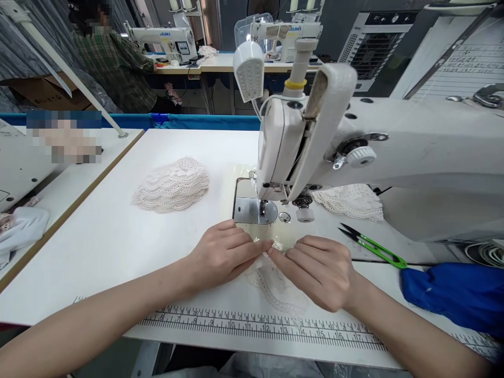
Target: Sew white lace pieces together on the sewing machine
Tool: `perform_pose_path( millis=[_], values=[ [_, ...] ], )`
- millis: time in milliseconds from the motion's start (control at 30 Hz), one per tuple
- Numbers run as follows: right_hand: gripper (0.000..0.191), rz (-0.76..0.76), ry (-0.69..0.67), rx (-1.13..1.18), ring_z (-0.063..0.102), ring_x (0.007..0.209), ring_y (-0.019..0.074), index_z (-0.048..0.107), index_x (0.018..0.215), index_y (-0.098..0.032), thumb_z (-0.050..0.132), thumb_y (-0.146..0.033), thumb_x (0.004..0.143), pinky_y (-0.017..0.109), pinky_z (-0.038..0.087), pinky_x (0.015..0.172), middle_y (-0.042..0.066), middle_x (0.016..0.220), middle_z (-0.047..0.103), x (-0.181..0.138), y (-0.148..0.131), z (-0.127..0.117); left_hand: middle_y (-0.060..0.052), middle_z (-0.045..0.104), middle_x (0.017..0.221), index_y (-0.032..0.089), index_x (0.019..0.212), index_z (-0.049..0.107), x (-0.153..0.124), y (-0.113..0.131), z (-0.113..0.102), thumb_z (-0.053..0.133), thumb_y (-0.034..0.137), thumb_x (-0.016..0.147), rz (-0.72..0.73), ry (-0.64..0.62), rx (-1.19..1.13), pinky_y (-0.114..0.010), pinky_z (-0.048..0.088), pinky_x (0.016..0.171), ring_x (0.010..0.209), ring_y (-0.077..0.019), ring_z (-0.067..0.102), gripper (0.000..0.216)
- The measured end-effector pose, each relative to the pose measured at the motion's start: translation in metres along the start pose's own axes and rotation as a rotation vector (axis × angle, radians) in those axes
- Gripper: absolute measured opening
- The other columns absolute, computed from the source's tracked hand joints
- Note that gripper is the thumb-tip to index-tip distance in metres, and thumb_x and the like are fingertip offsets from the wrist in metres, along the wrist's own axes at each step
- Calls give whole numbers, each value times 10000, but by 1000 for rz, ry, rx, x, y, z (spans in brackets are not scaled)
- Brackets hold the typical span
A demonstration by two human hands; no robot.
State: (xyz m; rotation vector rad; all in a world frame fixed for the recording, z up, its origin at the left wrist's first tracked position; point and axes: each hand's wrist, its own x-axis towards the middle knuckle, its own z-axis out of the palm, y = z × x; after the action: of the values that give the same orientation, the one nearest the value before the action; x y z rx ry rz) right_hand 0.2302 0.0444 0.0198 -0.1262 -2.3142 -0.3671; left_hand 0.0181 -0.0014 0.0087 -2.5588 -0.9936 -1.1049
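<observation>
The left hand (226,252) and right hand (321,270) each pinch the near edge of a lace piece (277,289), flat on the table (118,247) just before the presser foot (262,209), seemingly to hold it straight.

Openwork cloth lace piece (275,286), glossy white sewing machine (394,147), metal needle plate (248,210), smooth matt table (118,241), green plastic snips (374,247).
</observation>
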Motion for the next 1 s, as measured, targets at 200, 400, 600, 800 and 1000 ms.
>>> perform_pose_path(
  millis=[200,400,600,800,1000],
  values=[
    [84,-3,9,-11,492,475,78,668,828,-131,660,-52,799,238,402,429,-42,533,576,0,0,-1,16,674,697,131,1028,617,-7,-3,1,612,107,875,-47,24,-4,-241,385,539,571,-77,592,155],
    [119,0,21,-1,490,480,84,679,889,-110,626,-40,809,245,397,431,-37,527,571,0,-1,-1,24,671,682,141,966,613,-5,-1,0,587,114,894,-51,18,-1,-236,386,541,579,-75,603,82],
    [154,19,12,0,469,465,73,667,953,-98,623,-41,817,241,370,420,-49,533,554,-2,-1,0,9,674,690,116,942,616,-4,-1,-1,626,95,863,-40,34,-13,-244,381,540,577,-80,597,82],
    [97,-48,28,-15,471,470,72,678,785,-136,665,-40,786,237,396,435,-48,512,554,3,-2,-1,27,666,679,146,925,610,-2,0,1,578,110,896,-84,14,-23,-244,392,542,584,-77,598,56],
    [120,210,-165,309,420,409,73,649,836,-164,570,-82,874,265,312,408,-62,505,527,18,-5,-33,36,688,686,193,834,665,15,16,-22,606,174,890,-447,-309,-595,-193,462,488,570,-74,615,83]
  ],
)
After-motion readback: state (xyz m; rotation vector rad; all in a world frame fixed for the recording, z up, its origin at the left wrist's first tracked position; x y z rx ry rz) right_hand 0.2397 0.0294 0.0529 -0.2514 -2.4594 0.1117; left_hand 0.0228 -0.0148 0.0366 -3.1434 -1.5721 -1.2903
